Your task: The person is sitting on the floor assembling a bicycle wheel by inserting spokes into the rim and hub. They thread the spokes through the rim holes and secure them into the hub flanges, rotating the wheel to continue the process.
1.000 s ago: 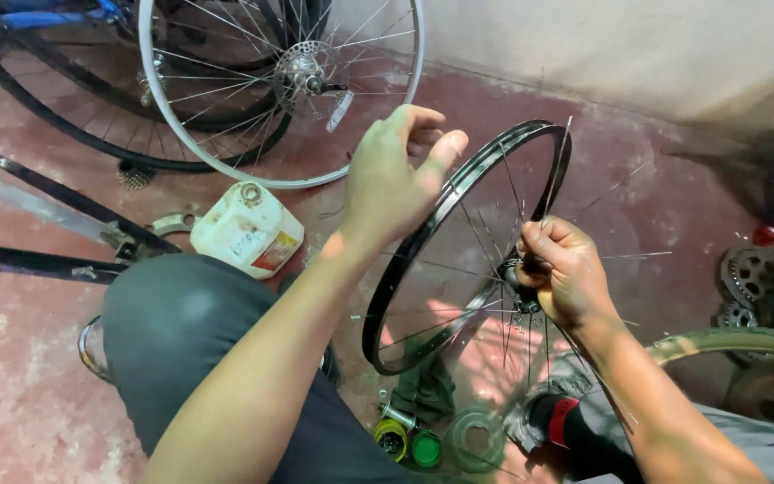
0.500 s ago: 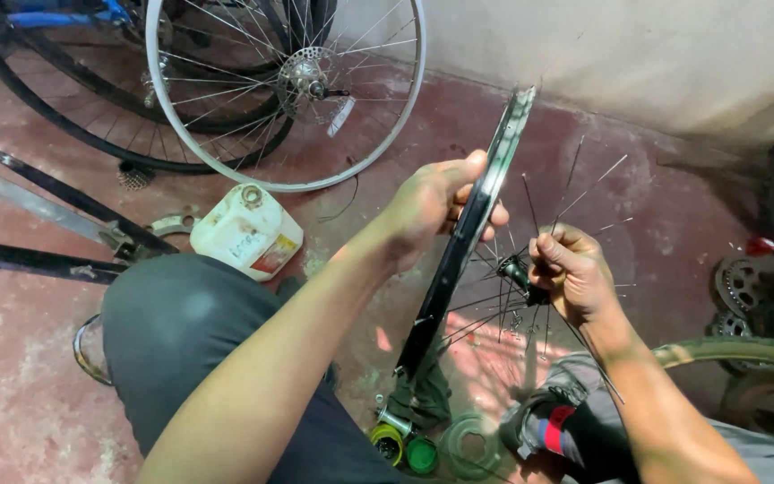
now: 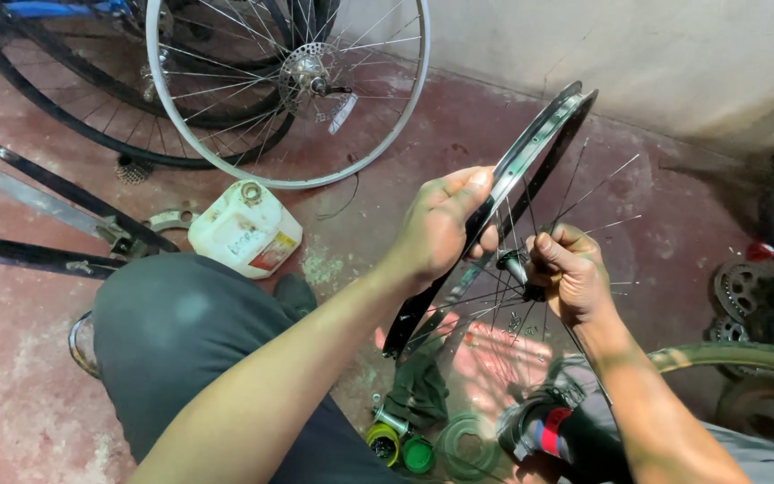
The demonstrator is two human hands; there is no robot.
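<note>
I hold a black bicycle wheel rim [image 3: 544, 134] upright and nearly edge-on in front of me. My left hand [image 3: 441, 224] grips the rim partway down its near side, thumb along the edge. My right hand [image 3: 571, 273] is closed around the hub [image 3: 514, 264] and a bundle of thin spokes [image 3: 584, 193], several of which stick out loose toward the upper right. The rim's lower end rests near the floor by my knee.
A silver spoked wheel [image 3: 288, 90] leans at the back over black tyres. A white plastic jug [image 3: 245, 229] lies on the red floor beside a bike frame [image 3: 55, 193]. Green caps [image 3: 400, 446] and small parts sit by my knee; sprockets [image 3: 735, 287] and a tyre [image 3: 745, 358] are at right.
The rim has turned from face-on to nearly edge-on. My left hand went from open on the rim's top to a closed grip lower on its side; my right hand stayed at the hub.
</note>
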